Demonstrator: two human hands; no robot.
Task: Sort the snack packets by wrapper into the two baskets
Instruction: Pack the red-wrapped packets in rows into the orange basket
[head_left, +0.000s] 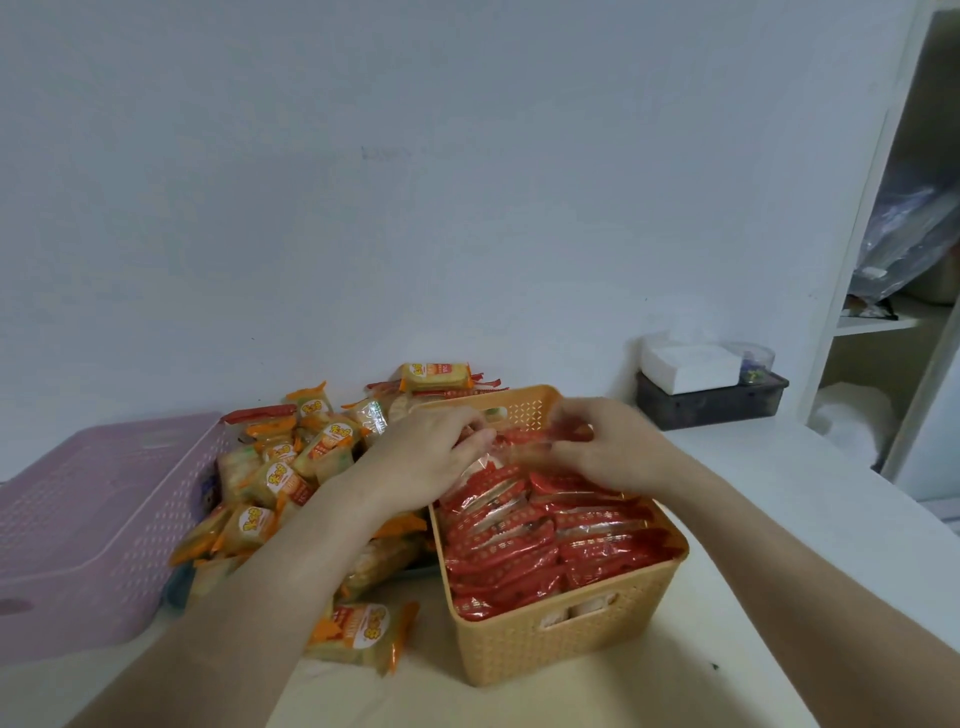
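Red-wrapped packets (550, 540) are packed in close rows inside the yellow plastic basket (561, 644), which is set on the white table (779, 519). Over the basket's far end, one red packet (519, 440) is gripped from either side, the fingers of the left hand (431, 457) and of the right hand (613, 447) being curled onto it. Orange-wrapped packets (291, 467) are heaped just left of that basket, between it and the pink basket (93, 519). A dark tray (711, 402) with tissues is seen by the wall.

Pink basket (78, 509) (far left) partly off the edge.
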